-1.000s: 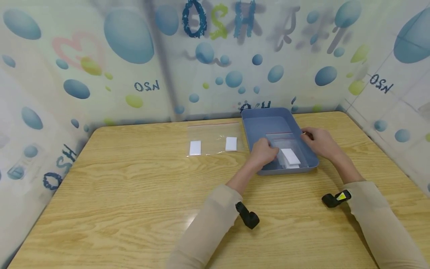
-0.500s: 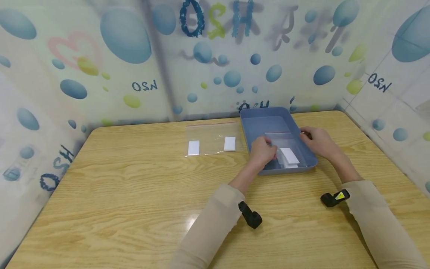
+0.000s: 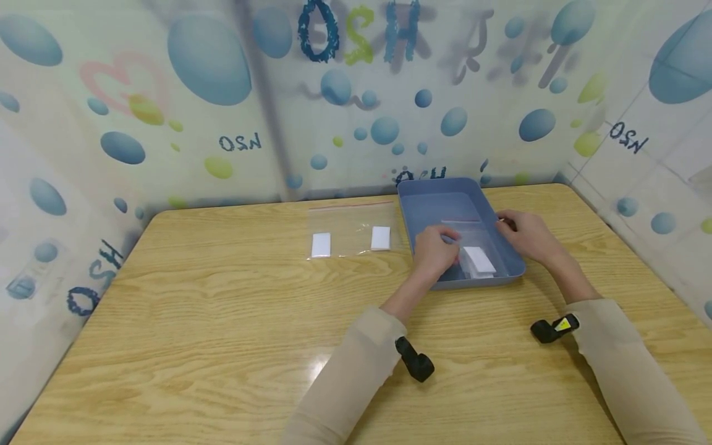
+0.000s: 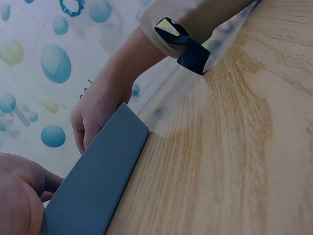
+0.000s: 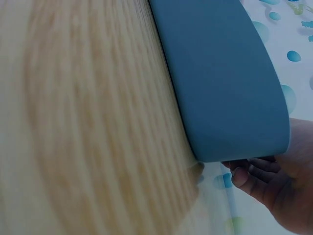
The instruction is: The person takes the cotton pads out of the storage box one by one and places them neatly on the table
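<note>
In the head view, a blue-grey tray [image 3: 445, 204] stands at the back right of the table. Near its front lies a clear zip-lock bag [image 3: 464, 232] with white cards [image 3: 479, 259] inside. My left hand [image 3: 434, 250] reaches over the tray's left side and pinches the bag's left edge, its index finger stretched over the plastic. At the right rim my right hand [image 3: 528, 233] holds the tray wall; in the right wrist view, curled fingers [image 5: 252, 183] show beyond the tray. The left wrist view has the tray wall [image 4: 98, 171] hiding the bag.
Left of the tray, another clear zip-lock bag [image 3: 350, 222] lies flat on the wooden table [image 3: 222, 321], with one white card [image 3: 321, 245] at its left and another white card [image 3: 381, 238] at its right. A patterned wall sheet [image 3: 211, 123] rises behind the table.
My left index finger has straightened and spread away from the thumb. The bag in the tray has shifted slightly to the right. My right hand keeps its place on the rim.
</note>
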Demonstrator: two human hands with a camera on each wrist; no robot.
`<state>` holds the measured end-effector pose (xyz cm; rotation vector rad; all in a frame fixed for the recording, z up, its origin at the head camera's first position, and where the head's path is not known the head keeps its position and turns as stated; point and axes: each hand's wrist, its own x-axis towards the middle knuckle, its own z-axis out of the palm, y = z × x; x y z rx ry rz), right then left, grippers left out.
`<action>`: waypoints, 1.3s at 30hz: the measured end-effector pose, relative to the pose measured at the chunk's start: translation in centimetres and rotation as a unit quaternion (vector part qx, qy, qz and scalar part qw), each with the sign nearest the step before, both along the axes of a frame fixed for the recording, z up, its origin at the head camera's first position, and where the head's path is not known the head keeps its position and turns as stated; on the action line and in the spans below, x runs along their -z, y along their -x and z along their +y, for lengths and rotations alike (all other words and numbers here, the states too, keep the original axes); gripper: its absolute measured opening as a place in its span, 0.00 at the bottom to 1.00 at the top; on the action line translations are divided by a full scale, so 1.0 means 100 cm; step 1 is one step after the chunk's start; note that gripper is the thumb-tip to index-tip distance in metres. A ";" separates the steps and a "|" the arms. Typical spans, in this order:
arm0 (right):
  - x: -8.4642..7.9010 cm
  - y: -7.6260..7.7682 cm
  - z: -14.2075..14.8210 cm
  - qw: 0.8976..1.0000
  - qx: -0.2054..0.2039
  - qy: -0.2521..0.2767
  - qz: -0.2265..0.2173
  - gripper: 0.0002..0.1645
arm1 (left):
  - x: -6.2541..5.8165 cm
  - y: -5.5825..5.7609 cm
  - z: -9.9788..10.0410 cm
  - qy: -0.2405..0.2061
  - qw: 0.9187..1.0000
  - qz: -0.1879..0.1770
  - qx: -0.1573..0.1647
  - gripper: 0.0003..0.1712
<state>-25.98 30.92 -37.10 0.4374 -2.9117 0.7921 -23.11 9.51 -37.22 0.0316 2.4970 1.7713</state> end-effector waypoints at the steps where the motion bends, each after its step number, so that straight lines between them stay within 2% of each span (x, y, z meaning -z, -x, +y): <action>1: 0.000 0.000 0.000 1.000 0.000 0.000 0.001 0.22 | 0.000 0.000 0.000 -0.006 1.000 0.004 0.000 0.09; 5: -0.001 0.000 -0.001 1.000 -0.001 0.002 0.002 0.21 | 0.000 -0.002 -0.002 -0.031 0.999 0.026 0.004 0.06; 19: -0.001 -0.002 0.000 1.000 -0.005 0.004 0.000 0.22 | -0.001 -0.007 -0.003 -0.097 0.992 0.083 0.003 0.05; 31: -0.003 -0.002 -0.003 1.000 0.001 0.000 -0.002 0.22 | -0.010 -0.013 -0.013 -0.157 0.984 0.079 0.024 0.04; 39: -0.002 -0.001 -0.002 1.000 0.000 0.000 0.001 0.22 | -0.012 -0.013 -0.024 -0.195 0.977 0.075 0.036 0.04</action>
